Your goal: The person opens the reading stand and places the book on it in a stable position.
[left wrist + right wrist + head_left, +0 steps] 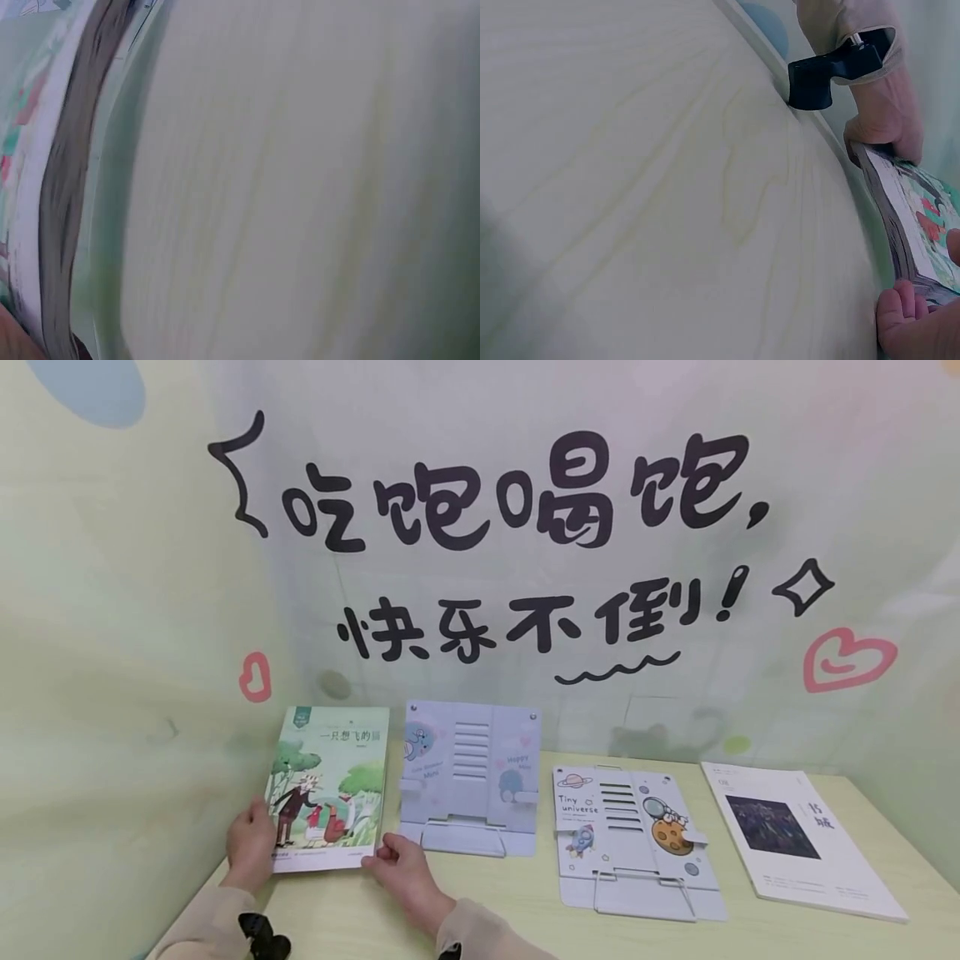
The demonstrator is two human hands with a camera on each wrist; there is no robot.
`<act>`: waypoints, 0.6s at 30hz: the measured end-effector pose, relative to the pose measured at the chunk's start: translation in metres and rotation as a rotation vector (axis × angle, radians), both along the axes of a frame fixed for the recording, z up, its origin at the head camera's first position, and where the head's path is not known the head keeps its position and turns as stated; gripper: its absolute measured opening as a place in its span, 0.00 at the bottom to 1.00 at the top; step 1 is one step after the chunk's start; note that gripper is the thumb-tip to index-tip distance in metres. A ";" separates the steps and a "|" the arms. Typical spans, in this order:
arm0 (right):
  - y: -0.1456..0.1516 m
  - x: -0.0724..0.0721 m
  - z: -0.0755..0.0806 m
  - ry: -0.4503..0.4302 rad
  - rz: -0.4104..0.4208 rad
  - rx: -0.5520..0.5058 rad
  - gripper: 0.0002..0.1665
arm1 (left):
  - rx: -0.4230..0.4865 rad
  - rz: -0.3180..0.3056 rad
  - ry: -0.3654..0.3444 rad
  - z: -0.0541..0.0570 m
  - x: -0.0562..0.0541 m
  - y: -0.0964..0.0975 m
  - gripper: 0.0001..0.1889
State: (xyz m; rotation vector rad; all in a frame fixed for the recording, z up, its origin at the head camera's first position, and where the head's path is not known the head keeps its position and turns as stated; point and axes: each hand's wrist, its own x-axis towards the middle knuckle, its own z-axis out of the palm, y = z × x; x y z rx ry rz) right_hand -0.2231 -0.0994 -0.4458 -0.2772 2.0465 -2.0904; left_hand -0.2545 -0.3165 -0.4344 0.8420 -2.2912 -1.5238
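Both hands hold a green picture-covered book [330, 789] at the left of the table, its cover facing me and tilted back. My left hand [251, 843] grips its lower left side. At the lower right corner my right hand [408, 877] pinches it, with curled fingers under the edge and the thumb over the cover in the right wrist view. The book's thick page edge [64, 187] shows in the left wrist view. Just right of the book stands a lilac metal book stand [480, 768] with slots and a wire foot.
A second book stand [637, 835], white with space pictures, stands farther right. Beyond it a white magazine [795, 877] with a dark picture lies on the pale wooden table [517, 910]. A printed curtain [465, 410] hangs behind and along the left side.
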 end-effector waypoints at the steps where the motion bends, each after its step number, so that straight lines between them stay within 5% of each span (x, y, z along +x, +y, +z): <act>1: -0.001 0.001 0.001 0.004 -0.002 0.004 0.28 | 0.007 0.005 0.001 0.000 0.001 0.000 0.40; 10: -0.003 0.007 0.018 0.070 -0.022 -0.012 0.13 | 0.060 0.045 0.039 0.004 0.003 0.002 0.40; 18: 0.010 -0.002 0.048 0.138 -0.028 0.001 0.16 | 0.135 0.095 0.132 0.014 -0.002 0.014 0.35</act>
